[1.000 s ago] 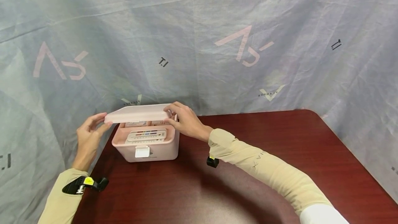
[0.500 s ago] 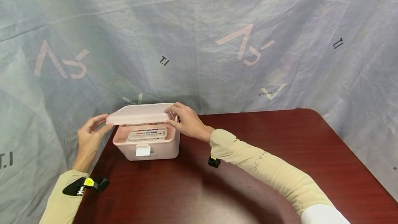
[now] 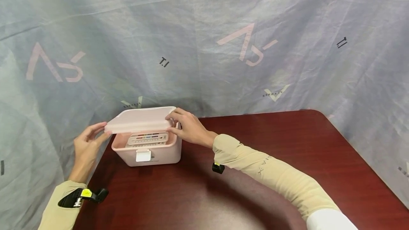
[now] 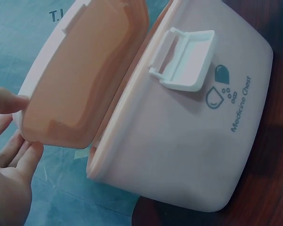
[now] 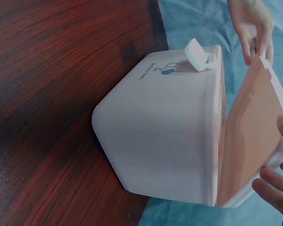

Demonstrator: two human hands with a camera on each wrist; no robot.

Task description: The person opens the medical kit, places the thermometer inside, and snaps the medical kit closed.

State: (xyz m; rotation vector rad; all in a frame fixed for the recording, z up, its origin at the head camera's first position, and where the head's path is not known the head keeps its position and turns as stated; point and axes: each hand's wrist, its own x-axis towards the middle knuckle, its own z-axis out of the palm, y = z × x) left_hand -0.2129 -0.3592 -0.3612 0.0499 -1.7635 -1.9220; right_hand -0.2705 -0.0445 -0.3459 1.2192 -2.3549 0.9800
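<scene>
A pale pink medicine chest (image 3: 166, 155) stands on the table, its lid (image 3: 140, 120) tilted partway up. At the lid's front left corner, my left hand (image 3: 87, 144) pinches the edge between thumb and fingers. My right hand (image 3: 191, 127) grips the right end of the lid the same way. Under the lid, flat white packs with coloured marks (image 3: 148, 137) lie inside the box; the back of the inside is hidden. The white latch (image 4: 191, 61) on the front hangs unfastened, seen closely in the left wrist view beside the printed words "Medicine Chest".
The chest sits at the back left of a dark red wooden table (image 3: 255, 144). Close behind it hangs a grey printed cloth (image 3: 198, 45), which also runs down the left side.
Both hands have lowered the lid's front edge a little, so less of the box's inside shows. The chest stays in place on the table while the head view shifts slightly.
</scene>
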